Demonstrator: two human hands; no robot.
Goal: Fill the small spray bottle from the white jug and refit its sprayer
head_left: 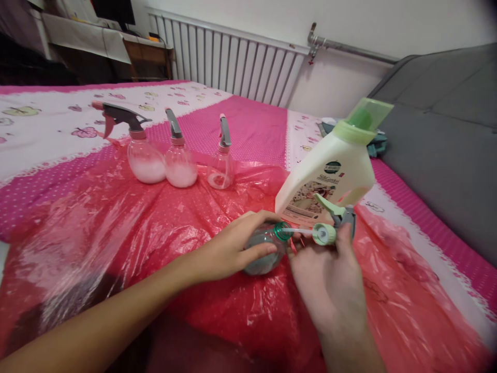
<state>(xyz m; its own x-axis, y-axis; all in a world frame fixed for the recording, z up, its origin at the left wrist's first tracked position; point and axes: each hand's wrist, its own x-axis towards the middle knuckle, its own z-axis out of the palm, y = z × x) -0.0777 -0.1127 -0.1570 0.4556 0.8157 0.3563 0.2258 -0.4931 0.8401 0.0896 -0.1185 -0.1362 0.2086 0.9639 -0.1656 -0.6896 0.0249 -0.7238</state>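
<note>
My left hand (233, 248) is wrapped round a small clear green-tinted spray bottle (267, 243) lying on its side on the red plastic sheet (116, 233). My right hand (330, 280) grips a green and grey trigger sprayer head (330, 228), held just off the bottle's green threaded neck (284, 230). A thin tube runs from the head into the neck. A cream detergent bottle (334, 171) with a light green cap stands tilted right behind my hands.
Three small round spray bottles (176, 155) with pink and grey triggers stand in a row at the back of the sheet, two holding white liquid. The sheet covers a pink bedspread (252, 124). A grey headboard (438, 140) lies right, a white radiator (233, 62) behind.
</note>
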